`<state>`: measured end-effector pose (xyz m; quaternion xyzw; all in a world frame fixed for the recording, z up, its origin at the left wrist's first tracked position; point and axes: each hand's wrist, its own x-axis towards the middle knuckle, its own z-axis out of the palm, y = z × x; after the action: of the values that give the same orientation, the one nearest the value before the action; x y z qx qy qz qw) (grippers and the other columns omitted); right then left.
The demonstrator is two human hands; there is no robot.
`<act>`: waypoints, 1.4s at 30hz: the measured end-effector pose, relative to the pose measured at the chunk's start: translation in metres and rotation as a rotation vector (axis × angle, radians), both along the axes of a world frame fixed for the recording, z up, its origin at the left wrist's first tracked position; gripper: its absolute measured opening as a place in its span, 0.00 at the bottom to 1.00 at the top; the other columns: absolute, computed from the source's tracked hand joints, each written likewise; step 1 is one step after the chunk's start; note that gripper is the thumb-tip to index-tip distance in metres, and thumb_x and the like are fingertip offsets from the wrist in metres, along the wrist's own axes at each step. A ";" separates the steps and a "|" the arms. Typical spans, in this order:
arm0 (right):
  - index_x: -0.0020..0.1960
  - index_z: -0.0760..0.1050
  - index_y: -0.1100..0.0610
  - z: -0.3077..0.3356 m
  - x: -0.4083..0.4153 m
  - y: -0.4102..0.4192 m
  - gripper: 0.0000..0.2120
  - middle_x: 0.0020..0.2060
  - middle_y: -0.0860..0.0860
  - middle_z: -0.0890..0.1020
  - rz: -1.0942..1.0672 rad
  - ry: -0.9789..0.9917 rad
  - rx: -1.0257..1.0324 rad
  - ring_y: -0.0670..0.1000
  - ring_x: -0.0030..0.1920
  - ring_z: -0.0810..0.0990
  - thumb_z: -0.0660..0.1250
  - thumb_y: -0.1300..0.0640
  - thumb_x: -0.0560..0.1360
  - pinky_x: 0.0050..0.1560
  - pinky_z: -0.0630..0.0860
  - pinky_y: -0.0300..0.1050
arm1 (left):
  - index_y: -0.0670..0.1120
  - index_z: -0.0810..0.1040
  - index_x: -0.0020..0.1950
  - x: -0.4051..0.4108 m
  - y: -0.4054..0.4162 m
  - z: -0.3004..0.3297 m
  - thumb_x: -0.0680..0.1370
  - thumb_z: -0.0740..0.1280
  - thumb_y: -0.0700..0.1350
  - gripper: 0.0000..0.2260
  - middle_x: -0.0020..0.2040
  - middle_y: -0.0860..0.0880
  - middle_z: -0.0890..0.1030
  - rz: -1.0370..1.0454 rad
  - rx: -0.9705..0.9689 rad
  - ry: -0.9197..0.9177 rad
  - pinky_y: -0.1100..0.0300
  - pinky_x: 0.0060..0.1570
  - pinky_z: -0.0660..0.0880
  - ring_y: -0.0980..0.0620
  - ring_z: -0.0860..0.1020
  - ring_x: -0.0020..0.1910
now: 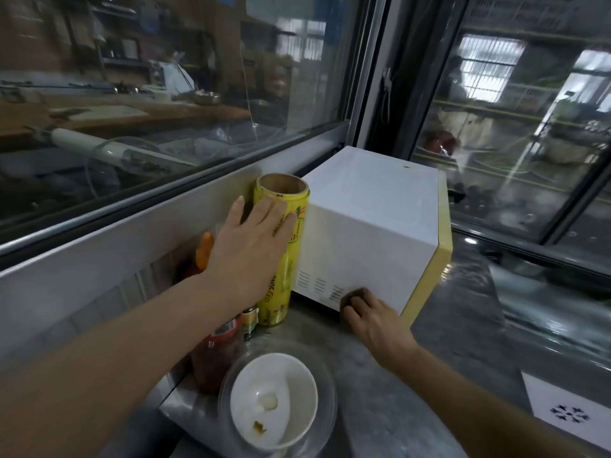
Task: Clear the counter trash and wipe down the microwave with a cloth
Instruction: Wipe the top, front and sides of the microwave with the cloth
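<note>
A dark cloth (355,297) is held against the microwave (370,233) by the curled right hand (375,323), while the yellow roll (282,252) is touched by the flat left hand (251,249).

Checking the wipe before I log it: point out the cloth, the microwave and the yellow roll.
cloth (356,296): head view, dark wad above the right hand's fingers.
microwave (370,206): head view, middle of its white top.
yellow roll (276,302): head view, lower wrapper below the left hand.
</note>
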<state>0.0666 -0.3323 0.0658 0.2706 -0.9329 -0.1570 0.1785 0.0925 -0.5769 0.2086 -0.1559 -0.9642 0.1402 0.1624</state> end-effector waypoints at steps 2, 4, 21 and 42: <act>0.45 0.78 0.58 0.007 0.012 0.004 0.20 0.41 0.56 0.81 0.019 -0.005 0.015 0.58 0.42 0.80 0.78 0.62 0.54 0.38 0.80 0.47 | 0.46 0.42 0.77 0.006 0.004 0.002 0.76 0.65 0.49 0.39 0.77 0.46 0.45 -0.016 -0.001 -0.017 0.43 0.73 0.45 0.46 0.44 0.76; 0.48 0.75 0.58 0.012 0.020 0.008 0.22 0.43 0.57 0.80 0.036 -0.022 0.019 0.59 0.44 0.79 0.78 0.62 0.57 0.41 0.80 0.49 | 0.46 0.42 0.77 0.012 0.008 0.004 0.77 0.63 0.49 0.37 0.78 0.46 0.45 -0.025 -0.002 -0.028 0.43 0.73 0.46 0.46 0.44 0.76; 0.52 0.70 0.56 0.096 0.054 0.064 0.27 0.50 0.54 0.81 0.263 0.138 -0.165 0.55 0.47 0.81 0.78 0.59 0.58 0.42 0.79 0.43 | 0.50 0.44 0.77 0.035 0.045 0.033 0.75 0.65 0.52 0.38 0.78 0.51 0.45 0.010 0.125 -0.149 0.48 0.73 0.48 0.50 0.45 0.77; 0.53 0.70 0.56 0.159 0.065 0.119 0.33 0.53 0.54 0.80 0.310 0.020 -0.537 0.56 0.48 0.81 0.80 0.69 0.53 0.30 0.80 0.47 | 0.50 0.47 0.77 0.090 0.090 0.068 0.73 0.68 0.52 0.39 0.77 0.53 0.52 0.090 0.300 -0.288 0.53 0.72 0.56 0.53 0.53 0.75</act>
<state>0.1317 -0.2130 0.2249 0.3512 -0.8868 0.1217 0.2747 0.1820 -0.4866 0.2769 -0.1050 -0.9935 -0.0214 0.0379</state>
